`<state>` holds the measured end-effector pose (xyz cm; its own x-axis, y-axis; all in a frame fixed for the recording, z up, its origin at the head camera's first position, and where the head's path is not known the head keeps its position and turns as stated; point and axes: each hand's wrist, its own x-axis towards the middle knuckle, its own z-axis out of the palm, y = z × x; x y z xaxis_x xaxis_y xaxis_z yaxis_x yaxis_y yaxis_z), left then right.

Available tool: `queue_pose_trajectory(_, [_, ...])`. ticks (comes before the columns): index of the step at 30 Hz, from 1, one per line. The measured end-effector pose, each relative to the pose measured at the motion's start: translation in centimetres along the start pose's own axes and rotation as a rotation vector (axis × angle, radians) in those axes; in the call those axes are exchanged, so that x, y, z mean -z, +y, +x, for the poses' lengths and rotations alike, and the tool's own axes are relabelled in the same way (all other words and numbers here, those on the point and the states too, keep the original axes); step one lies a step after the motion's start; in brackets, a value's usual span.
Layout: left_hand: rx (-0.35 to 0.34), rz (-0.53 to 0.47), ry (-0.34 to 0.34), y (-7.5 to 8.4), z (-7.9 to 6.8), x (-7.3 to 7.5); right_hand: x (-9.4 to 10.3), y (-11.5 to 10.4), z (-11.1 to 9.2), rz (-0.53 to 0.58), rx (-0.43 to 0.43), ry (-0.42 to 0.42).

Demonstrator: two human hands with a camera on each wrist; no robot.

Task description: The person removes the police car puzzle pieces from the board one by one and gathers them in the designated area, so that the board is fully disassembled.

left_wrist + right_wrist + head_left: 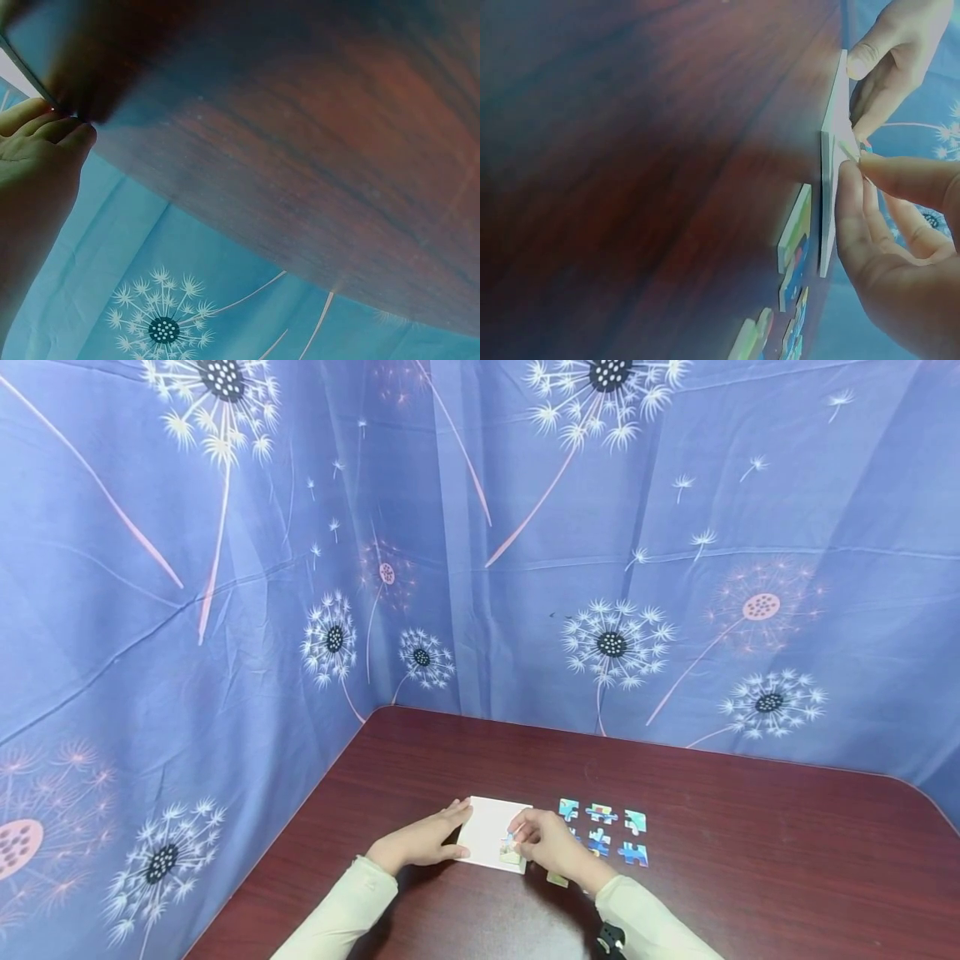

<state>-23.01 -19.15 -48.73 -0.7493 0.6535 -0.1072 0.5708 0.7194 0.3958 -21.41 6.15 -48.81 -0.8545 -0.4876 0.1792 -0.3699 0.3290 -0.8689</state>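
Note:
A white rectangular puzzle board (485, 827) lies flat on the table. My left hand (426, 840) rests along its left side, fingertips at the far corner and thumb near the front corner. Over the board's front right corner, my right hand (551, 843) pinches a small puzzle piece (509, 853) with a pale yellow and blue print between thumb and fingertips. The right wrist view shows the right fingers (855, 217) bent close over the board's edge. From the left wrist, the left fingertips (75, 135) meet the board's edge.
Several colourful puzzle pieces (600, 841) lie in loose rows right of the board, some partly hidden by my right hand. The dark red wooden table (750, 860) meets a blue dandelion-print curtain (510, 635) at its back and left sides. A black watch (611, 937) sits at the right sleeve.

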Motion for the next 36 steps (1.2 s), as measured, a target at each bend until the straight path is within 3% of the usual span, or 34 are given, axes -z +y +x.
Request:
queue_pose_trajectory(11, [0.004,0.009,0.001,-0.2,0.1,-0.2,1.0,0.3,-0.2,0.032,-0.04,0.001])
queue_pose_trajectory(19, [-0.001,0.008,0.003,-0.2,0.1,-0.2,2.0,0.7,-0.5,0.063,-0.023,0.007])
queue_pose_trajectory(29, [0.003,0.007,-0.002,-0.1,0.1,-0.2,4.1,0.7,-1.5,0.109,-0.046,0.005])
queue_pose_trajectory(36, [-0.007,0.01,-0.002,-0.1,0.0,-0.1,6.1,1.3,-2.6,0.109,-0.013,0.021])
